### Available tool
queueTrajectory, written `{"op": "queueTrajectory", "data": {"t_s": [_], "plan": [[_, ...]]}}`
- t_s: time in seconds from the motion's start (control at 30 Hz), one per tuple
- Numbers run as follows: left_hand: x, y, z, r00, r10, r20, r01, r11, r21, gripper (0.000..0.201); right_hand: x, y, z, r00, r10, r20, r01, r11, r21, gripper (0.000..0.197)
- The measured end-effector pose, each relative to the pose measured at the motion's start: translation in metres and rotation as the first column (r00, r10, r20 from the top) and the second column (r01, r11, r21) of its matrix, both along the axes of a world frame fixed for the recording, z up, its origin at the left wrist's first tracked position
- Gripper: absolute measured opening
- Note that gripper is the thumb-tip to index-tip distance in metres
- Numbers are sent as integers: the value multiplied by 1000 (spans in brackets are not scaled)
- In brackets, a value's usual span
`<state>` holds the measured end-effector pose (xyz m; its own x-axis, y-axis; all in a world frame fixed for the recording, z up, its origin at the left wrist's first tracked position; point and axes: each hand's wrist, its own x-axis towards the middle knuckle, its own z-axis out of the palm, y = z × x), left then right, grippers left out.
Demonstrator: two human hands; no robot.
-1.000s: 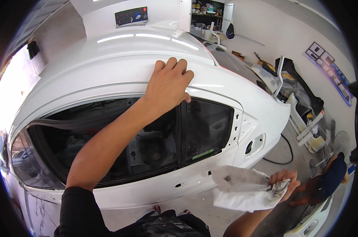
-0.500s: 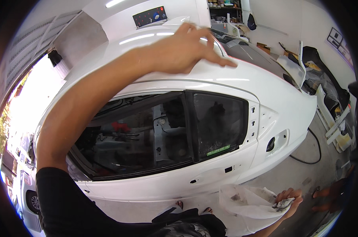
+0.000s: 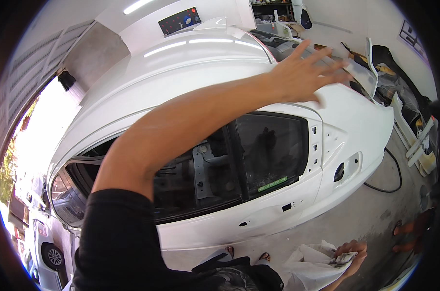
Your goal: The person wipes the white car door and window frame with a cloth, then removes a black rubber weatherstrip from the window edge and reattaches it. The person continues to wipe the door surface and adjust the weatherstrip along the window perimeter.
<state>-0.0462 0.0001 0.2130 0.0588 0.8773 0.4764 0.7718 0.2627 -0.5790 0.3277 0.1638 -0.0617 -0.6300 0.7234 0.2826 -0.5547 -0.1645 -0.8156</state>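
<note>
A white car body [image 3: 205, 68] with its trim taken off fills the middle of the head view. My left arm reaches across its side, and my left hand [image 3: 302, 75] is over the rear pillar near the back glass. Its fingers are spread, and nothing is in them; whether the palm touches the paint I cannot tell. Low on the right, my right hand [image 3: 354, 251] is closed on a crumpled thin white cloth [image 3: 312, 262] with dark smudges. Below the left forearm lies the dark rear side window [image 3: 271, 150], a green sticker at its lower edge.
Removed car panels [image 3: 414, 140] and plastic sheeting lean at the right wall. A black hose [image 3: 397, 174] curves on the floor behind the car. Another person's legs [image 3: 411, 237] show at the lower right. A silver vehicle [image 3: 47, 252] stands outside at the left.
My left hand has swept right, from over the roof edge to the rear pillar, its fingers spreading wider. My right hand still holds the cloth, which now hangs more bunched.
</note>
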Motion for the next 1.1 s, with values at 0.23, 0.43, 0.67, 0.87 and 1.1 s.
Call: {"op": "queueTrajectory", "data": {"t_s": [0.23,0.43,0.67,0.87,1.1], "plan": [[18,-35,18,991,-127,44,134,930,-342,70,44,-12,-25,986,160,-42,-164,976,-142,54],[4,-117,-51,989,33,144,58,811,-582,86,32,-36,-61,999,32,9,-29,970,-242,57],[-13,-56,-76,971,-68,229,164,888,-430,93,2,-43,-18,992,-50,-115,25,978,-207,56],[67,17,-111,868,-334,367,419,890,-182,59,-15,-71,23,979,79,-187,-103,987,-123,56],[77,-124,-59,968,104,228,-102,995,-20,70,9,-79,13,961,269,-66,-272,962,-38,64]]}}
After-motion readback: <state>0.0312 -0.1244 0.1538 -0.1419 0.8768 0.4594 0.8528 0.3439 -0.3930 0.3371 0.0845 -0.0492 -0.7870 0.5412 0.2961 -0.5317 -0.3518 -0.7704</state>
